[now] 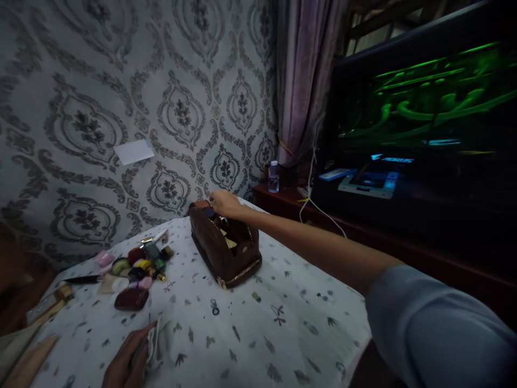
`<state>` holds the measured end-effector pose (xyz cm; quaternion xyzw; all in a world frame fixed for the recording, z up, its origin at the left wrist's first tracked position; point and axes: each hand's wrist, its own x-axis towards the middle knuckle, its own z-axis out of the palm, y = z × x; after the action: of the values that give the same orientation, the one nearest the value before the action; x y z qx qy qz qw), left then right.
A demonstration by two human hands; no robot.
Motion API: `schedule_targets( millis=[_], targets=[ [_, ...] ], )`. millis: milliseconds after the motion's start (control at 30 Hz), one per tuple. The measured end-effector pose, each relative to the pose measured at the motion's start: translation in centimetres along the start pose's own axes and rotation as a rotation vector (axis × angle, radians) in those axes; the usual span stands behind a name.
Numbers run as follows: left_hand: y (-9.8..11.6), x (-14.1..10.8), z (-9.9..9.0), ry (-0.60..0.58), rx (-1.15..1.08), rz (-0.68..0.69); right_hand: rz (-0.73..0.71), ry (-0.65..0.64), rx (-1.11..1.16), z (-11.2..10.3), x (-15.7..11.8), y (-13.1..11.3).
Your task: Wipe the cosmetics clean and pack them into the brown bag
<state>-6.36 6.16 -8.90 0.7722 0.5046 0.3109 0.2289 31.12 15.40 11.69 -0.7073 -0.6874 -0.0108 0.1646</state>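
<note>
A brown leather-look toiletry bag point(226, 264) with a gold zip stands open on the patterned white cloth point(299, 328), several items inside it. My right hand point(226, 205) reaches to the bag's far end, its fingers curled down by a dark item and an orange-brown piece; what they grip is hidden. Near the front edge, my left hand point(127, 355) is closed round a folded white cloth point(154, 342). Between my left hand and the wall lies a pile of cosmetics, with a dark red case point(131, 298), a pink bottle point(104, 258) and a green round jar point(120, 266).
A black pointed object point(83, 279) lies left of the pile. On the dark red cabinet point(278, 195) stand a clear bottle point(273, 177) and a large screen point(420, 134), with a white cable point(323, 213) hanging nearby. Patterned wallpaper point(181, 113) borders the far side.
</note>
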Motion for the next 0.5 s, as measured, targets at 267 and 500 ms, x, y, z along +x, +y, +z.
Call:
schedule_targets(
  millis=[267,500],
  targets=[
    [4.2,-0.7,0.0,0.039,-0.048,0.02,-0.654,-0.104,0.34,4.1,-9.9,-5.9],
    [5.3,-1.9,0.5,-0.034,0.2,0.163,-0.514,-0.301,0.653,13.1,-13.1,-11.8]
  ],
)
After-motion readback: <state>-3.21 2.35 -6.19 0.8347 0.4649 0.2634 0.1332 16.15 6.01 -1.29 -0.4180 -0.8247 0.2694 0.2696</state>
